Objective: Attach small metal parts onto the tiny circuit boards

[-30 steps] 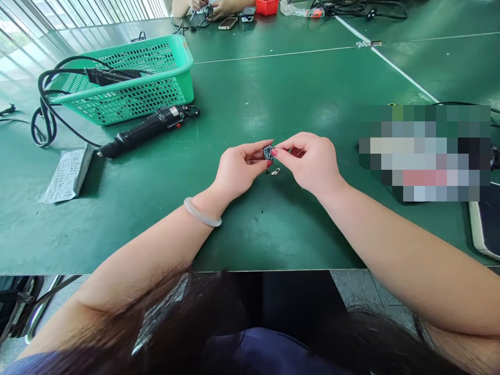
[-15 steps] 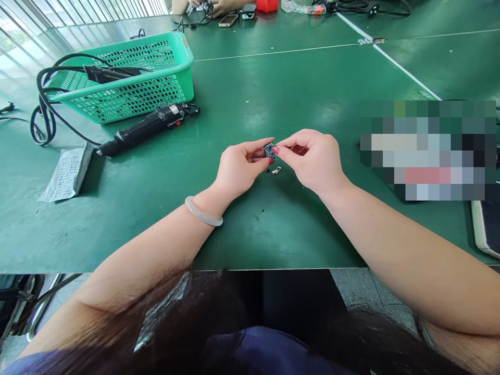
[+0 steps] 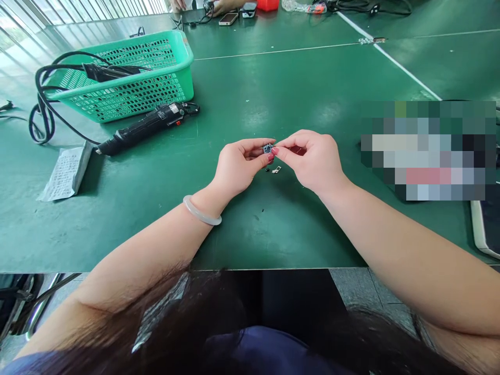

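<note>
Above the green table, my left hand (image 3: pixel 240 161) pinches a small grey-blue part with a dark, detailed face (image 3: pixel 267 149) between thumb and fingers. My right hand (image 3: pixel 312 156) is closed in a pinch against the right side of that part. Whether a separate tiny piece sits in the right fingertips is too small to make out. Just below the fingers, a small silvery metal piece (image 3: pixel 276 170) and a tiny black piece (image 3: pixel 267 169) lie on the table.
A green plastic basket (image 3: pixel 183 78) holding a black corded item stands at back left. In front of it lies a black electric screwdriver (image 3: pixel 144 127), beside a small paper-wrapped packet (image 3: pixel 66 174). A blurred patch (image 3: pixel 429 151) covers something at right. Another person's hands (image 3: pixel 222 6) are at the far edge.
The small part has tilted and shifted slightly left between the fingers, so less of its face shows. Both hands keep nearly the same place.
</note>
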The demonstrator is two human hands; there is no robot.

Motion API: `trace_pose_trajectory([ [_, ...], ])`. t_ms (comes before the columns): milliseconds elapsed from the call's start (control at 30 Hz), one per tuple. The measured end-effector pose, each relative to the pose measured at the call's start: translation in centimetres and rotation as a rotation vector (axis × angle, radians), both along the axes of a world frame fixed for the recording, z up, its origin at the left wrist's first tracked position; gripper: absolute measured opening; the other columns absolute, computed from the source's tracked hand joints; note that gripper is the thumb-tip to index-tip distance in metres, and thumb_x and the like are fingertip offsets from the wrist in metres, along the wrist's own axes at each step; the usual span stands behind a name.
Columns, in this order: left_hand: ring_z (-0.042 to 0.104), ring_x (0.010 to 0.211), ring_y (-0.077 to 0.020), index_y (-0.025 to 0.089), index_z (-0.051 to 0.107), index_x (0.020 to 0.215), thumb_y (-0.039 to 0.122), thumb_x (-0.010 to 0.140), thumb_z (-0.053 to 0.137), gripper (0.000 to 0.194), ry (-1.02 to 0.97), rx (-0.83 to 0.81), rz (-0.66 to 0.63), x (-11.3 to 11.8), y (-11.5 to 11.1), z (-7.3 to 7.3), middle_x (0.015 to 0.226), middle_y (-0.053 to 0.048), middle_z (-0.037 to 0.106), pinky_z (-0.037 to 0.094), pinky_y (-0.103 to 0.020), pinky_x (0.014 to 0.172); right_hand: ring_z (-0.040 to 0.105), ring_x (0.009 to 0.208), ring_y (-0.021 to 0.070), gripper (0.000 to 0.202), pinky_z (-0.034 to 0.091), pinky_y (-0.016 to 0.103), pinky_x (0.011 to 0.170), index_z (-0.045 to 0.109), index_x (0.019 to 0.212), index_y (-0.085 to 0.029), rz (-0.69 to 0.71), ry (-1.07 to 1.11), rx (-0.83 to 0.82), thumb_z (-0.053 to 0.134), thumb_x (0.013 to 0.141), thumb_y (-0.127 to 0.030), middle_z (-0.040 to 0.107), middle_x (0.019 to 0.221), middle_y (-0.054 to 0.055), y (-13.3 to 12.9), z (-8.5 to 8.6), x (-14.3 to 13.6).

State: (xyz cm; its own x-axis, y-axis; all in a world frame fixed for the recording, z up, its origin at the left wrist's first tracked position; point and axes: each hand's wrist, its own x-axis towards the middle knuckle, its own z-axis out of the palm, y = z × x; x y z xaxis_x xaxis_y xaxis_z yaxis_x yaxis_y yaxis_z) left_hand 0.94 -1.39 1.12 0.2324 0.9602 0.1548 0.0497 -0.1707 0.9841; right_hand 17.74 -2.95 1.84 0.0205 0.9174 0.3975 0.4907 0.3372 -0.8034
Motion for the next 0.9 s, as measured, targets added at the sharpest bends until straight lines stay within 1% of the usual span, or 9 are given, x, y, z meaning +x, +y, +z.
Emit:
trace_pose_trajectory([
  [200,0.072,0.073,-0.0126,0.015,0.078,0.098,0.011,0.077,0.077,0.021,-0.027,-0.033,-0.018,0.1,0.0,0.4,0.079,-0.002,0.077,0.062,-0.028,0.077,0.065,0.074,0.0169,0.008,0.053,0.035,0.071,0.080,0.077,-0.021,0.033,0.058,-0.046,0.073,0.080,-0.023,0.076,0.082,0.003,0.0,0.2,0.2],
  [333,0.073,0.076,-0.0133,0.014,0.076,0.097,0.009,0.078,0.076,0.019,-0.038,-0.081,-0.018,0.2,-0.1,0.6,0.079,-0.003,0.077,0.061,-0.028,0.076,0.068,0.077,0.0188,0.007,0.055,0.036,0.075,0.081,0.079,-0.021,0.042,0.095,-0.107,0.076,0.080,-0.026,0.078,0.084,0.003,0.2,0.1,0.4],
  [433,0.073,0.075,-0.0126,0.014,0.074,0.098,0.010,0.080,0.075,0.018,-0.059,-0.138,0.016,0.2,-0.1,0.7,0.078,-0.003,0.076,0.059,-0.026,0.076,0.069,0.082,0.0198,0.010,0.054,0.037,0.080,0.083,0.085,-0.021,0.043,0.085,-0.170,0.075,0.081,-0.025,0.079,0.088,0.004,0.6,-0.2,0.8],
  [533,0.073,0.074,-0.0123,0.014,0.072,0.098,0.011,0.081,0.073,0.017,-0.113,-0.194,0.061,0.1,0.1,0.7,0.074,-0.002,0.074,0.058,-0.026,0.073,0.068,0.077,0.0189,0.014,0.053,0.037,0.078,0.083,0.091,-0.021,0.023,-0.083,-0.253,0.074,0.080,-0.020,0.077,0.083,0.004,1.0,-0.3,1.4],
  [600,0.072,0.074,-0.0116,0.014,0.071,0.098,0.010,0.082,0.072,0.017,-0.149,-0.220,0.096,0.0,0.2,0.7,0.074,-0.001,0.073,0.057,-0.025,0.072,0.064,0.072,0.0183,0.014,0.050,0.037,0.073,0.084,0.090,-0.022,0.022,-0.253,-0.308,0.075,0.079,-0.022,0.074,0.076,0.003,1.2,-0.3,1.7],
  [667,0.071,0.073,-0.0103,0.014,0.070,0.099,0.010,0.083,0.071,0.017,-0.174,-0.247,0.121,0.0,0.2,0.8,0.076,0.000,0.073,0.057,-0.025,0.072,0.063,0.073,0.0185,0.013,0.048,0.036,0.072,0.084,0.089,-0.023,0.047,-0.387,-0.318,0.077,0.079,-0.024,0.073,0.078,0.003,1.3,-0.3,1.8],
  [767,0.070,0.070,-0.0086,0.014,0.069,0.103,0.007,0.083,0.070,0.021,-0.196,-0.286,0.125,0.1,0.1,0.8,0.078,0.000,0.073,0.057,-0.024,0.072,0.063,0.080,0.0189,0.009,0.046,0.035,0.073,0.083,0.085,-0.024,0.105,-0.509,-0.292,0.077,0.078,-0.023,0.073,0.085,0.003,1.3,-0.3,1.8],
  [900,0.069,0.068,-0.0070,0.014,0.069,0.109,0.005,0.085,0.067,0.026,-0.187,-0.314,0.114,0.2,0.0,0.7,0.082,0.000,0.073,0.056,-0.023,0.072,0.060,0.078,0.0177,0.010,0.043,0.034,0.072,0.080,0.079,-0.023,0.154,-0.592,-0.299,0.071,0.081,-0.018,0.070,0.084,0.002,1.2,-0.3,1.7],
])
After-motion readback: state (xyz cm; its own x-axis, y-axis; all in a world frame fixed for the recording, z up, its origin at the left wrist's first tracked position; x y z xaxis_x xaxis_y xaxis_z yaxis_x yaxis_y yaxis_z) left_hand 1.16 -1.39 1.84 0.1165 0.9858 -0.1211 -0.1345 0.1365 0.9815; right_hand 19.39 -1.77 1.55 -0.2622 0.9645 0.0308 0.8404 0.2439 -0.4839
